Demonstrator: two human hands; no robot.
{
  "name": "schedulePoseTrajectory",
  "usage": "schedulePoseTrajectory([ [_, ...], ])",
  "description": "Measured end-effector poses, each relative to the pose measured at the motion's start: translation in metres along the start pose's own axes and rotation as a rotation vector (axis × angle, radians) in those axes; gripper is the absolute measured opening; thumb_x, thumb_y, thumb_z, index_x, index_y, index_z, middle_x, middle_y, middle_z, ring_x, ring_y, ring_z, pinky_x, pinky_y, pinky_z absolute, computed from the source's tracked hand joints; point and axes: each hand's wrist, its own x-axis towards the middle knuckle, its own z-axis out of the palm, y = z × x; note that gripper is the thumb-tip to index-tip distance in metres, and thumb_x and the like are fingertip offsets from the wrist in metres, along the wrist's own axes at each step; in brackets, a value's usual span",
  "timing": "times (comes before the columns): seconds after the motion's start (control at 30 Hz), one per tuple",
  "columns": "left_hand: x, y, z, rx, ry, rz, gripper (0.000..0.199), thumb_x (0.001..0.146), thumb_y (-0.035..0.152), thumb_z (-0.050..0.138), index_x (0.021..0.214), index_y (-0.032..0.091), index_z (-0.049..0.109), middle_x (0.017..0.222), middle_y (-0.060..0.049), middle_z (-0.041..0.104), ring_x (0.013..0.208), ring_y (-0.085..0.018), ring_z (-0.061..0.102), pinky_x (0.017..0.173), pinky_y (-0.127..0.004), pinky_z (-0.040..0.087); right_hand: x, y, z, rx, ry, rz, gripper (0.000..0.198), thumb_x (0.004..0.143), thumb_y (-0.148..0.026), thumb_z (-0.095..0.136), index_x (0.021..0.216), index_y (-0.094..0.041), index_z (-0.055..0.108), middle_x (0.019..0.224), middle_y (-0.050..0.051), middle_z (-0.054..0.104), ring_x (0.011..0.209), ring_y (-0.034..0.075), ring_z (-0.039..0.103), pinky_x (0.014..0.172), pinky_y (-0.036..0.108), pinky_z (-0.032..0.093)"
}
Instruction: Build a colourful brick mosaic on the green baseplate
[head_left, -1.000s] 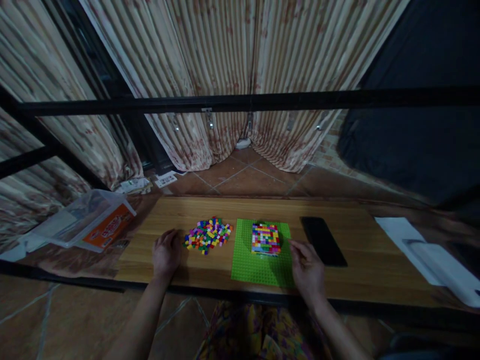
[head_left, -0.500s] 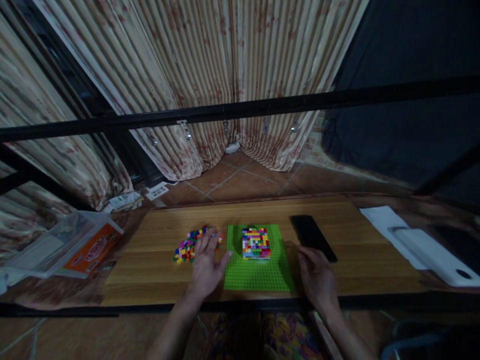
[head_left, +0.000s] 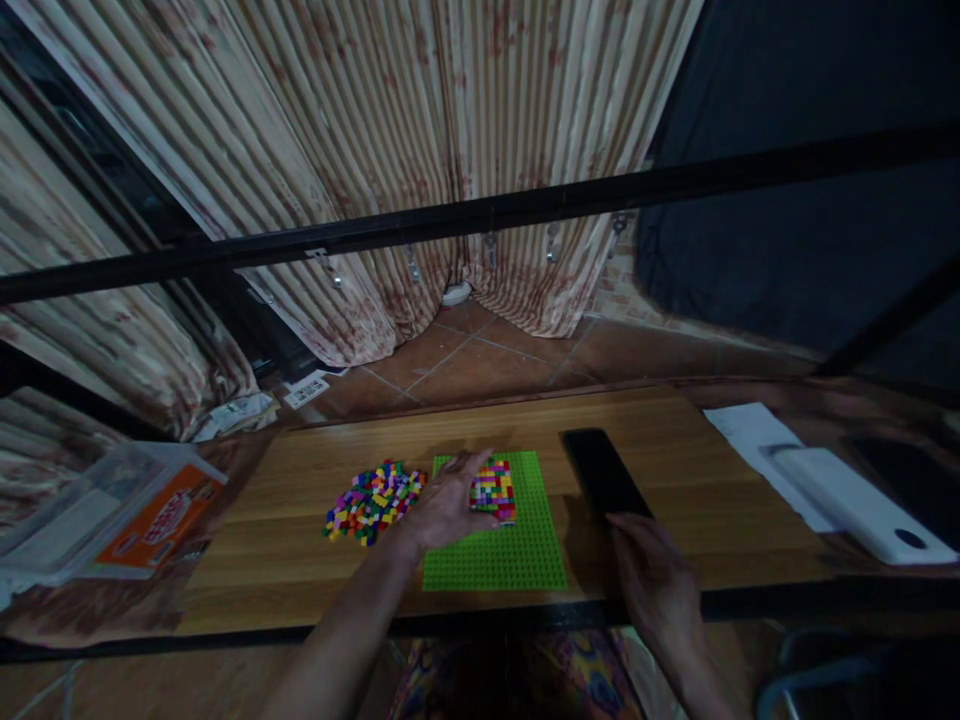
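Observation:
A square block of multicoloured toy bricks (head_left: pixel 495 485) sits on a green studded baseplate (head_left: pixel 525 560). My left hand (head_left: pixel 446 510) reaches over its left side, with thumb at the near edge and index finger at the far edge, so it spans the block. The hand covers the block's left part and the other fingertips. To the left lies a loose pile of small coloured bricks (head_left: pixel 375 500). Right of the baseplate, my right hand (head_left: pixel 660 575) is closed, fingers pressed together by the lower end of a black phone (head_left: pixel 604 470); anything inside it is hidden.
All of this rests on a wooden tabletop (head_left: pixel 255 540). A clear plastic box (head_left: pixel 112 520) with an orange label stands at the left. White paper (head_left: pixel 750 435) and a white oblong device (head_left: pixel 862 505) lie at the right. A dark bar (head_left: pixel 450 220) crosses beyond the table.
My left hand has moved right, from the loose pile to the brick block. My right hand is now at the phone's lower end. The view has shifted a little.

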Motion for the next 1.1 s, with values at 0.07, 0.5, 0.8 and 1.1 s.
schedulePoseTrajectory([
  [0.07,0.0,0.0,0.0,-0.011,0.009,-0.013,0.096,0.064,0.039,0.078,0.146,0.027,0.029,0.144,-0.009,0.045,0.133,-0.029,0.041,0.109,-0.043,0.034,0.003,0.002,-0.001,-0.003,0.013,0.004,0.03,0.091,-0.039,0.045,0.101,-0.021,0.067,0.104,0.007,0.064,0.096,0.019,0.062,0.086,0.034,0.049],
  [0.5,-0.015,0.017,0.003,0.164,0.048,-0.093,0.091,0.067,0.039,0.073,0.145,0.026,0.029,0.143,-0.009,0.047,0.133,-0.029,0.042,0.113,-0.047,0.028,0.054,0.018,0.011,-0.449,0.008,0.174,0.077,0.08,-0.069,0.046,0.12,-0.005,0.055,0.117,0.022,0.057,0.109,0.035,0.05,0.091,0.047,0.04],
  [0.8,0.012,0.053,0.023,0.346,0.059,-0.052,0.079,0.083,0.061,0.049,0.148,0.025,0.022,0.156,-0.012,0.024,0.143,-0.031,0.023,0.113,-0.062,0.015,0.074,-0.006,0.031,-0.666,-0.101,0.354,0.085,0.068,-0.074,0.057,0.119,-0.006,0.053,0.117,0.022,0.054,0.109,0.038,0.048,0.086,0.046,0.038],
  [1.1,0.039,0.048,0.056,0.476,0.142,0.021,0.064,0.092,0.059,0.029,0.142,0.019,0.038,0.145,-0.013,0.045,0.136,-0.03,0.037,0.11,-0.055,0.028,0.08,-0.011,0.03,-0.676,-0.14,0.423,0.083,0.069,-0.068,0.061,0.124,-0.008,0.049,0.122,0.021,0.052,0.113,0.037,0.046,0.089,0.045,0.038],
])
